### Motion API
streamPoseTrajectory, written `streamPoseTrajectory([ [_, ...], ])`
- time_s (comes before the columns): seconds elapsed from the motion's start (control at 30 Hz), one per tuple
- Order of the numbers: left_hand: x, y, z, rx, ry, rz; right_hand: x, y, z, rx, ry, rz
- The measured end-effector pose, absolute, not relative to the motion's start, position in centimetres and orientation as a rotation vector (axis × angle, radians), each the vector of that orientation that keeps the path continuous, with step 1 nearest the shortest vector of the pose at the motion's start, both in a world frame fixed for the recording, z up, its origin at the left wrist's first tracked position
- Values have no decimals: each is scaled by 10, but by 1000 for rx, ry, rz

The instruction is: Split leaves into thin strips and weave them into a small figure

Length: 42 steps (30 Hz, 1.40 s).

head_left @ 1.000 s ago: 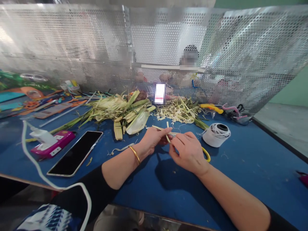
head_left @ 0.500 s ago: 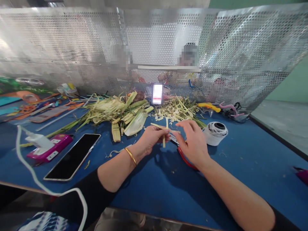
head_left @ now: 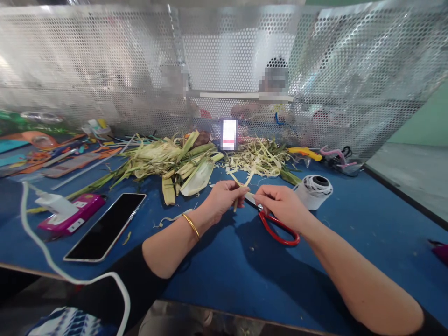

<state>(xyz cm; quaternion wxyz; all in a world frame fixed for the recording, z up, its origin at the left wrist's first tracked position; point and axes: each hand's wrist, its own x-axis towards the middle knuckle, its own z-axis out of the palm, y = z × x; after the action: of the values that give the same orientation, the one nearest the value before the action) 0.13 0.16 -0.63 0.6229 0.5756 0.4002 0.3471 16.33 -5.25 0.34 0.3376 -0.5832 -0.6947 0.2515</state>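
Between thumb and fingers my left hand [head_left: 227, 197] pinches crossed pale plant strips [head_left: 248, 178], whose ends stick out above and below the fingers. My right hand [head_left: 278, 201], just to the right, is closed in a pinch at the right-hand end of a strip. Red-handled scissors [head_left: 292, 240] lie on the blue table under and in front of my right hand, their blades partly covered by it. A roll of white thread [head_left: 315, 192] stands to the right of that hand. Beyond both hands lies a heap of shredded plant strips [head_left: 261, 158].
Leaves and husks [head_left: 157, 158] are piled at centre left. Nearer on the left are a phone [head_left: 107, 228], a magenta power strip [head_left: 75, 214] and a white cable [head_left: 35, 240]. A perforated metal screen [head_left: 224, 51] stands at the back, with people behind it. A yellow tool [head_left: 304, 153] lies back right.
My right hand has gone from spread fingers to a pinch on the strip's end. The crossed strips have tilted in my left hand. More of the red scissor handles shows.
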Motion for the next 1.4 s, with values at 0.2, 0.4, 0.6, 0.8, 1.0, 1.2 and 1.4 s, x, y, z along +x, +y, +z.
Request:
streamPoseTrajectory([
  [0.2,-2,2,-2,1191,901,669,163,-45,-7,-1430,-1416,954],
  [0.4,-1,-5,-3,1230,864,462,154,-43,-18,-1277,-1112,1114],
  [0.6,4,-13,-1,1272,916,454,151,-45,-21,-1310,-1128,954],
  [0.8,5,-17,0,1303,893,448,158,-39,-28,-1431,-1250,672],
  [1.0,5,-20,-3,1391,854,369,166,-41,-11,-1446,-1571,538],
  [1.2,6,-21,-7,1400,791,298,153,-50,-8,-1396,-1396,1038],
  [1.4,9,-25,-9,1389,832,351,151,-45,-21,-1489,-1365,614],
])
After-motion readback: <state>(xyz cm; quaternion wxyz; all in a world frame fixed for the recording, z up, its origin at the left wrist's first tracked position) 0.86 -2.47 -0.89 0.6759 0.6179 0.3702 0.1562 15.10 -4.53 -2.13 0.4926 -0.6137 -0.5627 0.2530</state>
